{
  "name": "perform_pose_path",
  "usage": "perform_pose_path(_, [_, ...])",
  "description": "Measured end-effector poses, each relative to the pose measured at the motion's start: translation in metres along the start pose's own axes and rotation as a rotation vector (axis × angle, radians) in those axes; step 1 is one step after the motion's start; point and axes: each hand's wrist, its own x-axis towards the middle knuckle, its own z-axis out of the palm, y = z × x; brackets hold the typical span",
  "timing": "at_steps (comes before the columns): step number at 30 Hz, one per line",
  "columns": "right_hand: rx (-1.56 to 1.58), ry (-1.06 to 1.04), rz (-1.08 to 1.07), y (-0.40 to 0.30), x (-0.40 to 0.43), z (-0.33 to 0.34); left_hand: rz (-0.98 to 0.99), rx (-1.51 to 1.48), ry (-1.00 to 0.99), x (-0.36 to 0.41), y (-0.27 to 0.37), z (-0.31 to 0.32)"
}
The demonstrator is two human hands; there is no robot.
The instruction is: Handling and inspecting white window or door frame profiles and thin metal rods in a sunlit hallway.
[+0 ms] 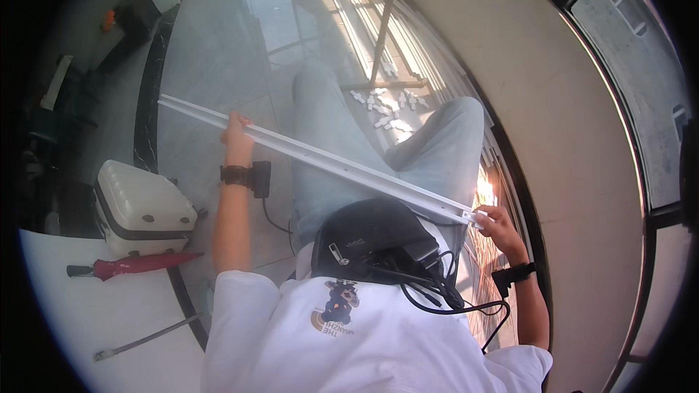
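A long white channel rail (pixel 349 166) lies slantwise across my lap, above my jeans. My left hand (pixel 238 130) grips it some way in from its far left end. At the near right end, my right hand (pixel 496 229) pinches a small white connector piece (pixel 469 216) that sits at the rail's end. How deep the connector goes into the channel cannot be told. Small holes show along the rail's inner face. Both wrists carry black strapped devices with cables.
Several loose white connectors (pixel 389 109) lie on the floor between my legs. Beyond are white strips (pixel 349 27) and a thin upright pole (pixel 385 22). A black bag (pixel 371 240) with cables rests on my lap. Left are a suitcase (pixel 142 196) and a red umbrella (pixel 136 266); right, a wall (pixel 590 164).
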Motion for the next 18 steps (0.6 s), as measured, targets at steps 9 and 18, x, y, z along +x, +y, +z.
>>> perform_pose_path(9, [-0.028, 0.040, 0.019, -0.031, -0.007, 0.001, 0.005, 0.157, -0.155, 0.015, 0.000, -0.016])
perform_pose_path(18, [0.214, 0.223, 0.073, -0.006, -0.027, -0.034, 0.436, 0.747, -0.422, 0.043, 0.016, -0.048])
